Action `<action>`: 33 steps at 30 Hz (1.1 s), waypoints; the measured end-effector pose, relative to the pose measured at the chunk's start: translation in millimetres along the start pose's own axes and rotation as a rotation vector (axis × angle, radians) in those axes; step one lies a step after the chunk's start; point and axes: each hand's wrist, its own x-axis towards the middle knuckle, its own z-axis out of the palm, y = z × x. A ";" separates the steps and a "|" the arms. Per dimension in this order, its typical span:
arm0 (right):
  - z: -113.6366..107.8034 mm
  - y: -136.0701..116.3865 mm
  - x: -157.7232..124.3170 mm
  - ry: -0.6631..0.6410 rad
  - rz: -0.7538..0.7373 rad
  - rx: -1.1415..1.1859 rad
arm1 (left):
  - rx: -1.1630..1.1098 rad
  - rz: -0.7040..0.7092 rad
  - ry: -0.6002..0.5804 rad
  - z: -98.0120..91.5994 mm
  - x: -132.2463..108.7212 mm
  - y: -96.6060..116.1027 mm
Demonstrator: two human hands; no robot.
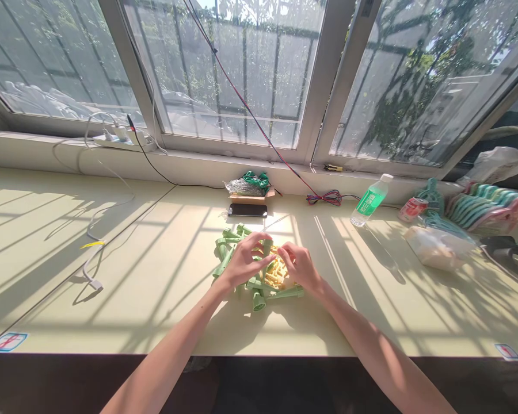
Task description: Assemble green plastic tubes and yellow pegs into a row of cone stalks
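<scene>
The left hand [244, 260] has its fingertips pinched on a green tube [266, 246] that stands upright at the top of the heap. The right hand [301, 265] comes in from the other side, fingers bent towards that same tube. I cannot tell whether it actually grips the tube or only rests by it.

Right under both hands lies a pile of green tubes [228, 253], spread to the left of the grip and towards the person. A cluster of small yellow pieces [277, 275] sits just below the pinch, between the two wrists. All of it lies on the pale table [164, 270], which is striped with sunlight.

Straight beyond the grip, towards the window, a black phone [247, 210] lies flat, and behind it is a cardboard tray [251, 198] with green and silvery stuff in it. Off to the right of the grip, well apart from it, a bottle [370, 201] with a green label leans, with a red can [413, 208] further along and a clear bag [435, 247] nearer the table edge. Far to the left of the hands, a white cable [95, 230] trails across the table.
</scene>
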 end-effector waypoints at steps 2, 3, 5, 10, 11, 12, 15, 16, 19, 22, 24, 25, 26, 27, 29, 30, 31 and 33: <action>0.2 0.4 -0.1 0.010 -0.008 -0.016 | -0.011 0.003 -0.008 0.0 -0.1 0.8; 0.3 0.3 -0.1 0.015 -0.012 -0.023 | -0.014 0.007 -0.012 0.1 -0.2 1.1; 0.2 -0.4 -0.1 0.020 -0.019 -0.029 | -0.016 0.019 -0.016 0.6 -0.4 1.6; -0.5 -2.8 0.0 0.010 -0.036 0.003 | -0.021 0.048 -0.019 2.3 -0.9 1.6; -0.6 -3.2 0.0 0.012 -0.034 0.010 | -0.020 0.048 -0.018 2.4 -0.9 1.6; -0.8 -3.6 0.0 0.016 -0.030 0.015 | -0.016 0.045 -0.013 2.3 -0.8 1.5; -1.2 -4.5 0.2 0.030 -0.017 0.044 | 0.003 0.029 0.021 1.5 -0.1 1.0; -1.1 -4.5 0.3 0.033 -0.013 0.054 | 0.008 0.024 0.034 1.2 0.2 0.7; -0.4 -3.8 0.4 0.036 -0.004 0.074 | 0.019 0.016 0.052 0.4 0.6 -0.5; 0.5 -1.8 0.1 0.041 -0.018 0.075 | 0.022 0.015 0.049 0.7 0.5 -1.4; 1.0 -0.2 -0.1 0.052 -0.036 0.080 | 0.015 0.014 0.052 1.1 0.3 -1.4; 1.3 0.6 -0.2 0.062 -0.042 0.083 | 0.009 0.012 0.056 1.3 0.2 -1.2; 1.6 1.4 -0.2 0.073 -0.046 0.084 | 0.004 0.007 0.059 1.4 0.2 -0.9; 2.0 2.2 -0.3 0.084 -0.046 0.085 | 0.001 0.001 0.062 1.5 0.2 -0.6; 2.7 3.3 -0.2 0.100 -0.041 0.085 | -0.002 -0.011 0.064 1.4 0.2 0.2; 3.0 3.6 -0.2 0.104 -0.040 0.086 | -0.002 -0.015 0.062 1.3 0.3 0.5; 3.1 3.6 -0.2 0.103 -0.040 0.089 | -0.002 -0.017 0.059 1.2 0.3 0.8; 2.7 3.0 -0.1 0.095 -0.046 0.095 | -0.001 -0.016 0.053 1.0 0.4 1.2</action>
